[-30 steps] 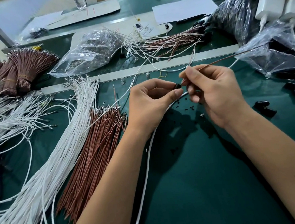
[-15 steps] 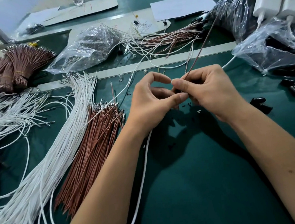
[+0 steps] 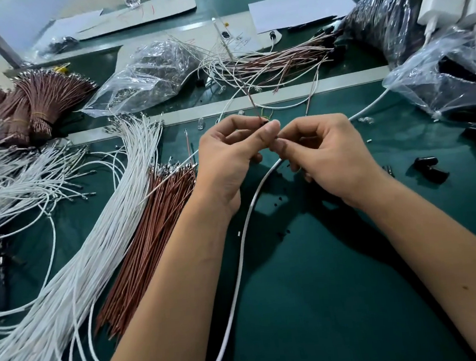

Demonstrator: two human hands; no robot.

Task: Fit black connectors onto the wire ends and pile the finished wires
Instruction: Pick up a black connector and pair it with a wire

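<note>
Pinching a small black connector [image 3: 264,122] between thumb and forefinger, my left hand [image 3: 229,158] is working fingertip to fingertip with my right hand [image 3: 329,155], whose fingers are curling in, seemingly around the lower wire end, though I cannot tell exactly what they are gripping. A thin brown wire [image 3: 249,98] is rising from the connector toward the far side. I am judging that the terminal could bend or seat crooked if I am pushing off-axis, and the tiny connector could slip out and get lost on the green mat [image 3: 326,287]. Just left of my wrist, brown wires [image 3: 149,231] and white wires [image 3: 92,236] are lying in bundles. A long white cable [image 3: 237,252] is running under my hands and could be snagging them. The finished pile [image 3: 278,58] is sitting beyond, with loose black connectors [image 3: 428,166] to the right.
</note>
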